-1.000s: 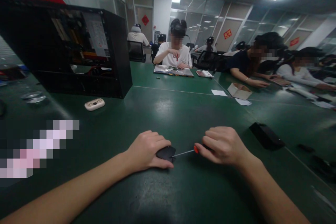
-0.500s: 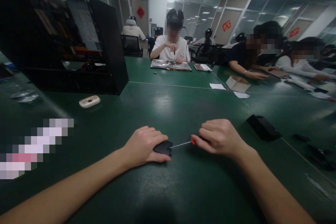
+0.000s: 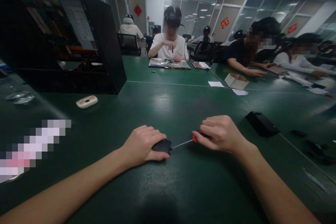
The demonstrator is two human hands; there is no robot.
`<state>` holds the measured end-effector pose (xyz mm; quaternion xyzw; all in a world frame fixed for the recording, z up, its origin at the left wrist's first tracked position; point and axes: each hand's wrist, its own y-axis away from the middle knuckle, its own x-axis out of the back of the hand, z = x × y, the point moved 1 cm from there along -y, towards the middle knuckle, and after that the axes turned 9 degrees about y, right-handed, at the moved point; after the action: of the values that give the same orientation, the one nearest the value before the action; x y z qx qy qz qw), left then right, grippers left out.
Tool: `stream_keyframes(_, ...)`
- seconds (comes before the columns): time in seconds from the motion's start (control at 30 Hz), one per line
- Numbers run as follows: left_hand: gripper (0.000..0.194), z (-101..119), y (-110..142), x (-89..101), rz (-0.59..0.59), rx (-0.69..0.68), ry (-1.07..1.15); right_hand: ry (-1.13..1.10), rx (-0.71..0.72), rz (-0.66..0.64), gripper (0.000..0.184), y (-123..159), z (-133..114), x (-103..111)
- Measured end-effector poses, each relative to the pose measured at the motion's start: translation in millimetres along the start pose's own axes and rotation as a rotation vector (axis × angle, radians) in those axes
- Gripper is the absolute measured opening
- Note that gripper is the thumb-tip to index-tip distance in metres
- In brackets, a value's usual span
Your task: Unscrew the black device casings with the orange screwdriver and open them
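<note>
A small black device (image 3: 162, 146) lies on the green table (image 3: 162, 112) near its front, under the left hand (image 3: 144, 146), whose grip is closed around its sides, fingers along the far side and thumb along the near one. A screwdriver (image 3: 183, 143) slants down to the device's right edge; the exact contact of its tip is too small to make out. The right hand (image 3: 219, 133) has its grip wrapped about the orange handle, which is mostly hidden by the fingers. Further right sits a black box (image 3: 262, 125), with dark pieces (image 3: 316, 150) beyond it. To the left lies a cream case (image 3: 87, 102), just in front of a black computer tower (image 3: 110, 49) with its interior exposed. Across the table, a person in a white shirt (image 3: 162, 49) leans over a flat panel (image 3: 157, 63).
</note>
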<state>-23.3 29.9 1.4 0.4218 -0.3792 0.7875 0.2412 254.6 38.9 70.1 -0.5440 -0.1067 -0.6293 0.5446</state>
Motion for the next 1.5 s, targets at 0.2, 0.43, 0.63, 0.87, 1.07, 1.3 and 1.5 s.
stream_keyframes(0.2,0.069,-0.9,0.8,-2.3,0.018,-0.021,-0.015,-0.069,-0.129,-0.202,0.053,4.2,-0.9,-32.2)
stream_keyframes(0.43,0.068,-1.1,1.4,-3.4,0.016,-0.013,-0.019,0.106,-0.232,-0.107,0.054,3.4,-9.9,-49.1)
stream_keyframes(0.63,0.067,-0.1,0.9,-2.8,0.025,-0.013,-0.031,0.294,-0.18,0.088,0.051,-1.7,-13.8,-29.6)
stream_keyframes(0.87,0.063,3.1,0.1,-3.1,0.051,-0.003,-0.055,0.185,-0.107,0.155,0.048,-3.4,-21.8,-27.1)
stream_keyframes(1.07,0.059,3.6,0.1,-2.3,0.073,0.004,-0.033,-0.13,-0.311,-0.286,0.057,0.4,-19.1,-55.2)
stream_keyframes(1.3,0.05,4.0,0.6,1.1,0.128,-0.016,0.17,-0.177,-0.374,-0.469,0.06,-8.3,-32.1,-54.2)
stream_keyframes(1.5,0.049,-9.9,-1.7,7.0,0.089,0.062,0.413,-0.129,-0.264,-0.246,0.049,-1.9,-20.7,-52.2)
